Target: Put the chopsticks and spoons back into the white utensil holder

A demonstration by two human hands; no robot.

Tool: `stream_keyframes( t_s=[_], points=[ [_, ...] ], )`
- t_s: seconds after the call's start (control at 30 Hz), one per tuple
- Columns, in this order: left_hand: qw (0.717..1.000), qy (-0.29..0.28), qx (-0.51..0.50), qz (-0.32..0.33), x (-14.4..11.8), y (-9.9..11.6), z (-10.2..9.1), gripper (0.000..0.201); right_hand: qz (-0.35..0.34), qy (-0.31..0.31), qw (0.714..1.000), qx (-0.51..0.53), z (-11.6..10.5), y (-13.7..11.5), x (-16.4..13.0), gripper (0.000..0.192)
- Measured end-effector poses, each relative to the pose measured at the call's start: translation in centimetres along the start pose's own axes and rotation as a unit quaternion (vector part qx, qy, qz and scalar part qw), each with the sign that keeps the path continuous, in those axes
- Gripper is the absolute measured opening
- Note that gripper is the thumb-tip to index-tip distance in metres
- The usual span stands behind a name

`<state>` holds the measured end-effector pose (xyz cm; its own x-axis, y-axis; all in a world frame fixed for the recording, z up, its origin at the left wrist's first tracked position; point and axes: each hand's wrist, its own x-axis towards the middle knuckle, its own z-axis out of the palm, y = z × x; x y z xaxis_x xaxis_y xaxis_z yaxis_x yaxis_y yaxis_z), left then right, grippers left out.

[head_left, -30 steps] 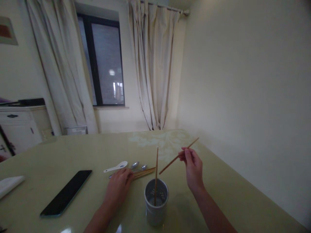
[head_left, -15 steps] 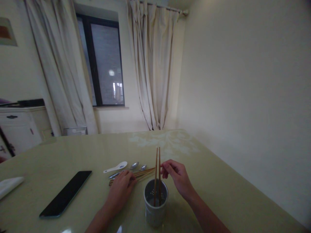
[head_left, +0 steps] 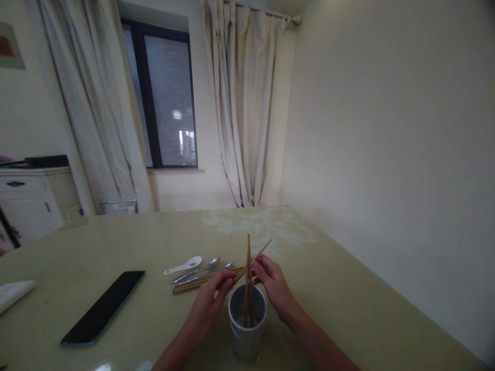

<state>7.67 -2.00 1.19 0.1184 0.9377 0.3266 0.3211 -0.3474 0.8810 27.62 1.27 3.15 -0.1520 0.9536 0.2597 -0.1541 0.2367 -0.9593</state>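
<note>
Two wooden chopsticks (head_left: 248, 273) stand upright in a grey metal holder (head_left: 247, 337) with small holes in its bottom. Another chopstick (head_left: 264, 248) slants up to the right behind them. My left hand (head_left: 213, 299) pinches its lower end, just left of the holder's rim. Its middle is between the fingers of my right hand (head_left: 274, 286), at the right of the standing pair. Several more chopsticks (head_left: 191, 286) lie on the table beyond my left hand. Beside them are two metal spoons (head_left: 212, 263) and a white soup spoon (head_left: 189, 263).
A black phone (head_left: 106, 309) lies on the green-topped table (head_left: 127, 242) at the left. Something white (head_left: 14, 294), perhaps folded paper, is at the left edge. A wall (head_left: 386, 154) runs along the table's right side. Behind are a window and curtains (head_left: 247, 103).
My left hand has lifted from the lying chopsticks and moved right, bringing one chopstick up. My right hand has shifted slightly left and closed on it. The standing pair now leans together.
</note>
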Motion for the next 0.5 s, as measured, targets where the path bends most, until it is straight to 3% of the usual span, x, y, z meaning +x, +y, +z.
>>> stream_keyframes(
  t_s=[0.13,0.27,0.37,0.5],
  points=[
    [0.977,0.063,0.205,-0.002,0.6,-1.8,-2.6,0.029,-0.117,0.158,0.981,-0.007,-2.8,-2.0,1.0,0.046],
    [0.920,0.040,0.388,-0.030,0.7,-3.3,-4.5,0.022,-0.197,0.257,0.946,0.011,-5.7,-4.1,1.4,0.036],
    [0.906,0.003,0.420,-0.051,0.7,-3.2,-4.7,0.020,-0.191,0.248,0.946,0.082,-5.8,-4.8,1.1,0.036],
    [0.900,-0.022,0.431,-0.060,0.8,-2.5,-4.5,0.019,-0.148,0.120,0.980,0.054,-3.7,-4.8,0.0,0.033]
  ],
)
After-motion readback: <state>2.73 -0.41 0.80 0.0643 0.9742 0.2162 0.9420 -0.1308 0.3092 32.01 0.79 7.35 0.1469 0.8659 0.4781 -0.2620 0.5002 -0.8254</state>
